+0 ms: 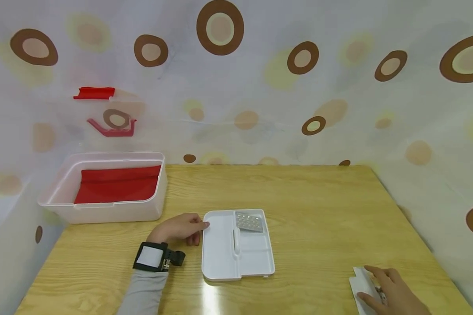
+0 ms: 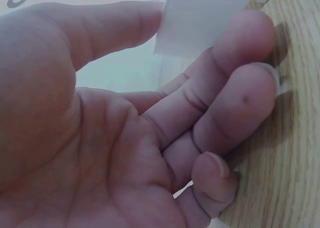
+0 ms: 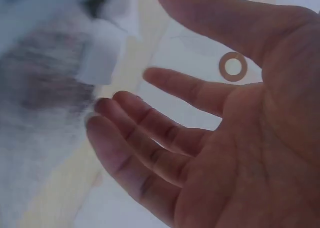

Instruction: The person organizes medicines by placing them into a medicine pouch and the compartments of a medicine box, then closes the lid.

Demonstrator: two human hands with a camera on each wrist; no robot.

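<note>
A shallow white tray with compartments (image 1: 219, 245) lies flat on the wooden table. In its far right compartment is a silver blister pack (image 1: 249, 222). My left hand (image 1: 182, 228) is at the tray's left edge, one fingertip touching the rim. In the left wrist view, the thumb (image 2: 127, 25) meets the white edge while the other fingers bend loosely near the wood. At the near right, my right hand (image 1: 396, 292) spreads thumb and fingers over a folded white paper packet (image 1: 360, 286) with a printed patch. In the right wrist view the packet is blurred.
A white plastic bin (image 1: 114, 213) with a red lining (image 1: 118, 186) stands at the back left. Behind it, a see-through lid with red clips (image 1: 96, 93) leans against the patterned wall covering (image 1: 260, 140). Wooden tabletop (image 1: 311, 210) lies between tray and packet.
</note>
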